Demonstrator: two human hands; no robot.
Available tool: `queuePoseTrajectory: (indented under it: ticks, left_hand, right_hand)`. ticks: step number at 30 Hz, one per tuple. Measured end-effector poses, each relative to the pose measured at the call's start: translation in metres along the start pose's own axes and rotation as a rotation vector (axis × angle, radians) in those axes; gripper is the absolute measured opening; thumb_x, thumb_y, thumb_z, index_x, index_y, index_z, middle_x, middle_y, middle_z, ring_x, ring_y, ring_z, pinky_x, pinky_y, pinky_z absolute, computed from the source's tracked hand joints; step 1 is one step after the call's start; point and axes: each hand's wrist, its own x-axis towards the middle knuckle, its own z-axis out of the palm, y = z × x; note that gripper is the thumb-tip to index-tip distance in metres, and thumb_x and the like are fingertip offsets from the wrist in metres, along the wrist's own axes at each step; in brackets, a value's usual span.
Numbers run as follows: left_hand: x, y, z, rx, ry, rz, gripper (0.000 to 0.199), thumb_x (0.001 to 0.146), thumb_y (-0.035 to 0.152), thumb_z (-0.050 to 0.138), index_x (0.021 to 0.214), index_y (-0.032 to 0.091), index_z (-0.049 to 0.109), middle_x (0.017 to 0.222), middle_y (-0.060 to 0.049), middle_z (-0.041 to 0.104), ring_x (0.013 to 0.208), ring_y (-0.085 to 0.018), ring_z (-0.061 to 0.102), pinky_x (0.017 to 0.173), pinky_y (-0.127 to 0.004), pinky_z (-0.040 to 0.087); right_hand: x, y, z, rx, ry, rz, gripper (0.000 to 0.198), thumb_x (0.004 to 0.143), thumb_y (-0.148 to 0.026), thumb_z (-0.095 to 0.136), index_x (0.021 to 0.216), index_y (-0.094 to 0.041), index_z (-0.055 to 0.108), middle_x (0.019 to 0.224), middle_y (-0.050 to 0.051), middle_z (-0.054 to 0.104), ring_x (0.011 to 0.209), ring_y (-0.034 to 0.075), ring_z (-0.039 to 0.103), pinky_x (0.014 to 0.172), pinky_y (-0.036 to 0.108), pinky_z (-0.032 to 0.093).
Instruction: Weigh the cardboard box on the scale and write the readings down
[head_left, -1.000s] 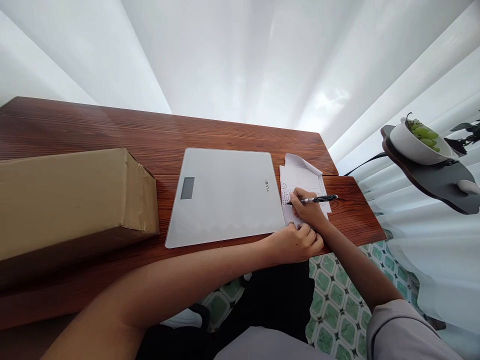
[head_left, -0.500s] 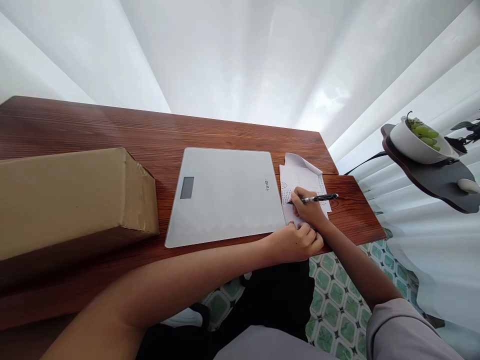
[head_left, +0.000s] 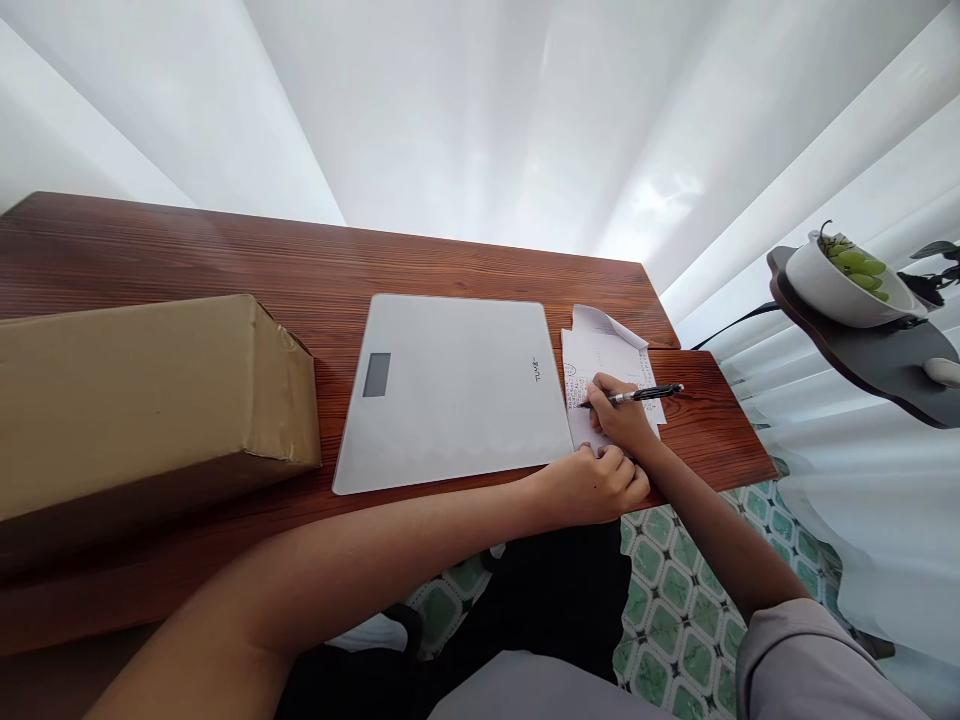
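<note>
My right hand is closed around a black and clear pen, its tip resting on a sheet of paper. Small dense handwriting runs down the left part of the sheet, and its top right corner curls up. At the paper's lower edge, my left hand is closed, with fingers curled and thumb against the sheet. A flat white scale with a grey display lies just left of the paper. My left forearm passes along its near edge.
On the left of the wooden table stands a brown cardboard box. At right, a dark wavy-edged stand holds a white bowl of green grapes. White curtains hang behind; green tiles cover the floor.
The view has shifted very slightly. My right hand and the pen have moved a touch to the right, with the pen still on the paper. My left hand stays at the paper's lower edge.
</note>
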Motion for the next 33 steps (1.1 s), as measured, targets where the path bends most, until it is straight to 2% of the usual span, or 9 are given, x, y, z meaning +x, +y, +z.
queuePoseTrajectory:
  ticks: [4,9,14,21,26,29,33]
  left_hand:
    - [0.0008,-0.0003,0.0003,-0.011,-0.001,-0.002,0.012,0.094,0.009,0.041,0.086,0.014,0.049,0.073,-0.004,0.054,0.061,-0.016,0.049,0.046,-0.032,0.019]
    - [0.0006,0.0001,0.0014,-0.026,-0.037,0.004,0.011,0.094,0.009,0.041,0.088,0.014,0.049,0.074,-0.004,0.055,0.062,-0.016,0.05,0.046,-0.032,0.017]
    - [-0.0004,0.0003,0.0031,-0.016,-0.032,0.0,0.012,0.094,0.008,0.04,0.089,0.014,0.05,0.075,-0.005,0.055,0.062,-0.016,0.049,0.047,-0.033,0.016]
    - [0.0001,0.0004,0.0031,0.01,0.053,-0.017,0.012,0.094,0.009,0.041,0.087,0.014,0.05,0.073,-0.003,0.053,0.061,-0.016,0.048,0.046,-0.033,0.019]
    - [0.0006,0.0002,0.0024,-0.001,0.015,-0.006,0.012,0.094,0.009,0.04,0.088,0.014,0.05,0.074,-0.004,0.054,0.062,-0.016,0.049,0.047,-0.033,0.018]
    - [0.0009,-0.0006,0.0002,0.012,0.042,-0.008,0.011,0.094,0.009,0.041,0.088,0.013,0.049,0.073,-0.003,0.053,0.061,-0.016,0.048,0.046,-0.033,0.019]
    - [0.0008,-0.0009,-0.0001,0.008,-0.005,0.003,0.011,0.095,0.009,0.041,0.089,0.013,0.049,0.074,-0.004,0.055,0.061,-0.016,0.048,0.047,-0.032,0.017]
  right_hand:
    - [0.0001,-0.0012,-0.0003,0.0,-0.003,0.004,0.032,0.093,-0.032,0.048,0.063,-0.024,0.04,0.041,-0.007,0.049,0.037,0.012,0.043,0.045,0.028,0.041]
    - [-0.0004,-0.0041,-0.0007,-0.018,0.002,0.001,0.034,0.091,-0.031,0.051,0.06,-0.024,0.04,0.04,-0.006,0.047,0.039,0.012,0.043,0.048,0.029,0.041]
    - [-0.0017,-0.0033,-0.0005,0.01,0.02,0.018,0.032,0.093,-0.033,0.048,0.063,-0.024,0.041,0.04,-0.007,0.049,0.035,0.012,0.043,0.043,0.028,0.041]
    - [-0.0006,-0.0017,0.0001,-0.006,0.011,0.011,0.033,0.092,-0.029,0.05,0.061,-0.024,0.04,0.04,-0.007,0.049,0.036,0.012,0.044,0.045,0.028,0.041]
    - [0.0001,-0.0012,0.0002,0.006,0.008,0.015,0.031,0.093,-0.03,0.047,0.062,-0.024,0.041,0.04,-0.007,0.048,0.035,0.012,0.042,0.043,0.028,0.039]
    - [0.0005,-0.0005,0.0002,0.01,0.003,0.017,0.03,0.092,-0.03,0.047,0.063,-0.024,0.042,0.04,-0.007,0.048,0.035,0.012,0.042,0.043,0.028,0.039]
    - [0.0002,0.0005,-0.0002,0.008,0.0,0.018,0.03,0.091,-0.029,0.049,0.062,-0.024,0.043,0.04,-0.007,0.047,0.036,0.012,0.043,0.045,0.028,0.039]
